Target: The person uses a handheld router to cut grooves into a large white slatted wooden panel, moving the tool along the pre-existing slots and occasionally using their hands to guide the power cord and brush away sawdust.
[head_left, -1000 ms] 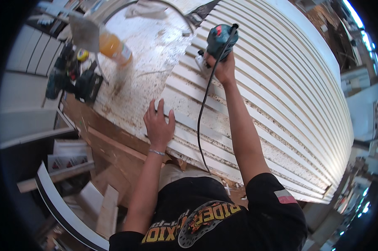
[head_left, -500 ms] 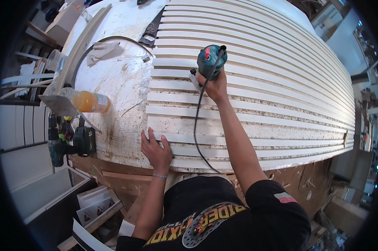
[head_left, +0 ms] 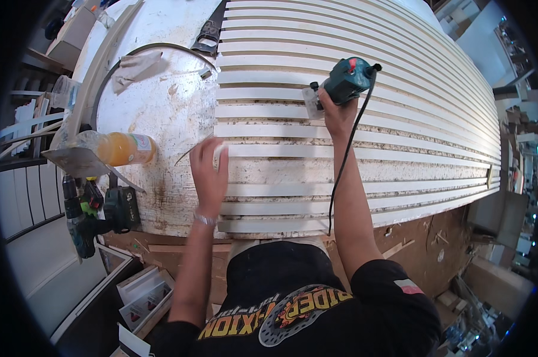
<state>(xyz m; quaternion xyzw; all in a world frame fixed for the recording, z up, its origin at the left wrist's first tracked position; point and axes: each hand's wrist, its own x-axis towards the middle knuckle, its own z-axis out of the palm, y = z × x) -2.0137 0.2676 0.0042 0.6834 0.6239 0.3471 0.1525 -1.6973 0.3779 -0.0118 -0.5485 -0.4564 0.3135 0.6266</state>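
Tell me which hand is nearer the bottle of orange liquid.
Left: the left hand is right of the bottle; the right hand, holding a power tool, is farther right.

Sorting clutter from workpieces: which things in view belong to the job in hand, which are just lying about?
In the job:
corded power tool, gripped in the right hand
white strips, beneath the tool; left hand near their left ends

Apparently lying about:
orange bottle
cordless drill
handsaw
crumpled cloth
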